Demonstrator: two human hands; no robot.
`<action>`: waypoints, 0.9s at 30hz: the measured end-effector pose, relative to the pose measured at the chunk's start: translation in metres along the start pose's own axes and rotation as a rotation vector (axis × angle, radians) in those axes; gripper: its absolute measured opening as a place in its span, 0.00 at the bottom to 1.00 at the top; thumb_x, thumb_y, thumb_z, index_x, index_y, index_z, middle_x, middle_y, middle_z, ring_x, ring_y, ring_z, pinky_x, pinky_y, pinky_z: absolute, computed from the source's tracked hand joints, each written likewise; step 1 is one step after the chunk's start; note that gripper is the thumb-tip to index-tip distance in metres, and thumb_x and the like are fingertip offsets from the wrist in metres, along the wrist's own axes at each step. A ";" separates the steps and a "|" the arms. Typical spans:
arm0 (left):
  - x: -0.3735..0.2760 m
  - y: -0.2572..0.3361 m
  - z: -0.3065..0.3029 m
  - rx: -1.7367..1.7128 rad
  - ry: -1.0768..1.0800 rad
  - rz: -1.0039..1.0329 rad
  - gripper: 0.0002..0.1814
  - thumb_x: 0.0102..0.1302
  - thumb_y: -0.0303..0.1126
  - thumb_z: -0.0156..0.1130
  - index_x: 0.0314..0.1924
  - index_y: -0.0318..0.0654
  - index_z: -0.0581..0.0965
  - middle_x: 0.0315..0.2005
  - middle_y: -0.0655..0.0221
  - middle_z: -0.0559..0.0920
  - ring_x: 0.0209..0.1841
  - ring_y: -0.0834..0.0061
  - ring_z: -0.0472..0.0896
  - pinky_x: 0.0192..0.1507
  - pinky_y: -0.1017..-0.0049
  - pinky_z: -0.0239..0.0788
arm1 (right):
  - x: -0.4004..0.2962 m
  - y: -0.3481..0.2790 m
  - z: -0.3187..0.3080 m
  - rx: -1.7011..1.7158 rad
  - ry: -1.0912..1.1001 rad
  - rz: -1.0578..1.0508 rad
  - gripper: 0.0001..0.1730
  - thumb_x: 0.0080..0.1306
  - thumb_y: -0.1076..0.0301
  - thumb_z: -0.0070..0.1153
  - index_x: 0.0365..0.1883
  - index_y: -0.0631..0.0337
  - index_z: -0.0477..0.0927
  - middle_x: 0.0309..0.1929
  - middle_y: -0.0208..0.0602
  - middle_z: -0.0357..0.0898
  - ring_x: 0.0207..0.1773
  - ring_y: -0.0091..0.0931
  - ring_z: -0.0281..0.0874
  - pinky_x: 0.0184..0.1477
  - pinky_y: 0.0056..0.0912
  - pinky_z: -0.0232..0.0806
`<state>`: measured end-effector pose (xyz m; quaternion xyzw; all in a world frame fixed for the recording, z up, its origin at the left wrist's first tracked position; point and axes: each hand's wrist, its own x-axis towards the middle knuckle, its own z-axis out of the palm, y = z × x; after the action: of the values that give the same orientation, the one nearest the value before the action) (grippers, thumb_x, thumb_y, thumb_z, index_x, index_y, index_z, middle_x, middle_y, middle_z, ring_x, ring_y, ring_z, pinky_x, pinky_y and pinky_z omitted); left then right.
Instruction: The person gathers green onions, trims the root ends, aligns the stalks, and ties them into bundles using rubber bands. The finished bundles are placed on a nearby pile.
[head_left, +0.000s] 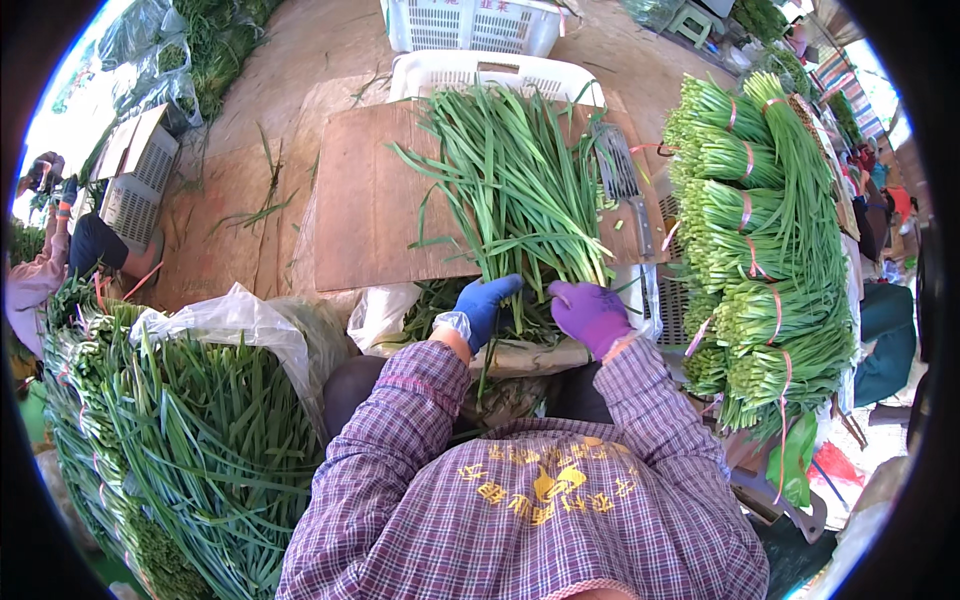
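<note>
A loose heap of Chinese chives (510, 180) lies across a brown board (375, 195) in front of me, with pale stalk ends towards my body. My left hand (484, 309), in a blue glove, closes around a few stalks at the board's near edge. In a purple glove, my right hand (591, 316) is curled beside the pale stalk ends; whether it grips any is hidden. A cleaver (621, 169) with a grey handle rests on the board right of the heap, near small cut pieces. Below my hands, loose green leaves (442, 307) lie in a plastic-lined container.
Tied bundles of chives (757, 255) are stacked high at right. More bundles (202, 442) stand at left beside clear plastic (232, 319). White crates (480, 26) stand beyond the board. Another person's leg (97, 244) shows at far left, near a grey crate (139, 195).
</note>
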<state>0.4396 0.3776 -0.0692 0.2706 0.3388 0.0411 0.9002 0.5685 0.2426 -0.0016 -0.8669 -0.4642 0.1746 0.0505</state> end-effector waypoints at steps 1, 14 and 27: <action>0.000 0.000 0.001 0.022 0.014 0.000 0.18 0.62 0.38 0.62 0.47 0.34 0.77 0.36 0.63 0.83 0.35 0.67 0.82 0.40 0.66 0.76 | 0.004 -0.002 0.006 -0.016 -0.041 0.004 0.15 0.62 0.58 0.44 0.38 0.52 0.81 0.33 0.45 0.81 0.37 0.44 0.79 0.42 0.46 0.70; 0.026 -0.015 -0.020 0.007 -0.123 0.077 0.15 0.65 0.35 0.58 0.47 0.33 0.78 0.38 0.61 0.83 0.39 0.71 0.81 0.45 0.69 0.74 | 0.015 -0.024 0.011 0.431 0.055 -0.718 0.09 0.60 0.62 0.49 0.28 0.54 0.80 0.27 0.39 0.78 0.31 0.39 0.77 0.34 0.43 0.69; -0.019 0.021 -0.008 0.092 -0.182 0.180 0.19 0.70 0.39 0.51 0.54 0.34 0.72 0.29 0.77 0.78 0.26 0.82 0.73 0.34 0.78 0.70 | 0.070 -0.002 -0.013 -0.315 0.072 -0.106 0.25 0.63 0.55 0.48 0.59 0.45 0.75 0.73 0.23 0.53 0.74 0.39 0.49 0.69 0.61 0.42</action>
<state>0.4220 0.3942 -0.0527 0.3434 0.2318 0.0813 0.9065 0.6065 0.3025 -0.0072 -0.8441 -0.5286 0.0657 -0.0603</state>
